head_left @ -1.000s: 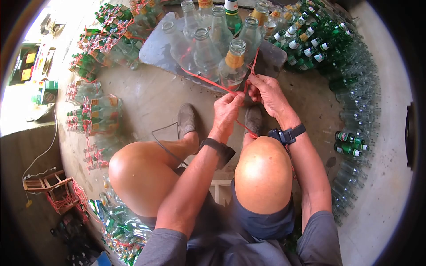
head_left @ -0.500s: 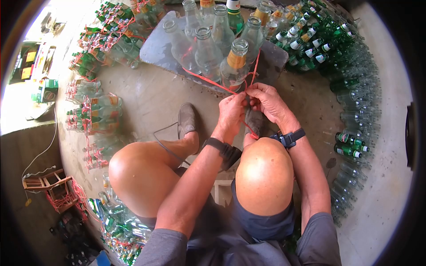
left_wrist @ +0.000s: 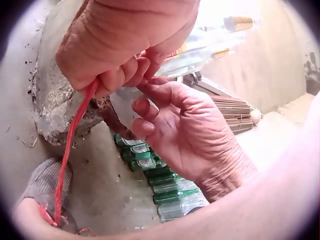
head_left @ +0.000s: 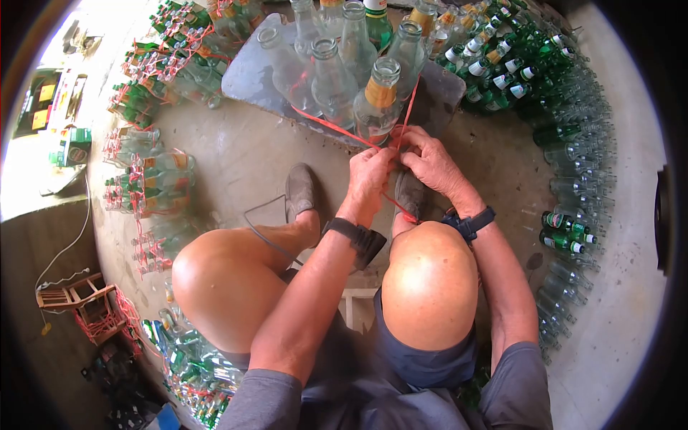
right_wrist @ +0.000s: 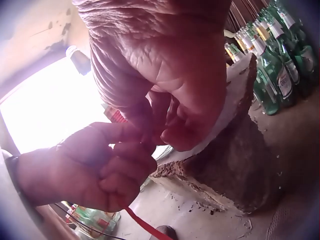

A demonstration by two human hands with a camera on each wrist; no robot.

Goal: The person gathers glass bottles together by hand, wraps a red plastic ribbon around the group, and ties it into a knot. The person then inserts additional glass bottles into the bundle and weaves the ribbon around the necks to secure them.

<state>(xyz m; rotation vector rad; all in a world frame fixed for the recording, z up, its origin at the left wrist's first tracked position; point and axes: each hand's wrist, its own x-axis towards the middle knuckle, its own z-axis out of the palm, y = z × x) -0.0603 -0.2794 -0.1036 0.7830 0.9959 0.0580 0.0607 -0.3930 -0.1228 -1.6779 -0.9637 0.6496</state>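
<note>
A cluster of clear glass bottles [head_left: 334, 84], with one green bottle [head_left: 378, 32] among them, stands upright on a grey stone slab [head_left: 247, 75]. Red twine [head_left: 337, 129] runs round the cluster, both sides meeting at the hands before the nearest bottle [head_left: 376, 115]. My left hand [head_left: 368, 178] grips the twine, fingers curled; a tail drops from its fist towards the right shoe [left_wrist: 47, 182]. Close against it, my right hand [head_left: 434, 166] pinches the twine with thumb and fingertips, as the left wrist view shows. The crossing itself is mostly hidden by fingers.
Bundles of bottles tied with red twine [head_left: 161, 179] line the left side. Green bottles [head_left: 502, 79] stand at the back right, with rows of clear ones [head_left: 573, 186] along the right wall. A wooden rack [head_left: 79, 294] with red twine sits at far left.
My right hand has come down the twine to beside the left hand, and its fingers have since shifted slightly upward there. The left hand keeps its grip; the bottles have not moved.
</note>
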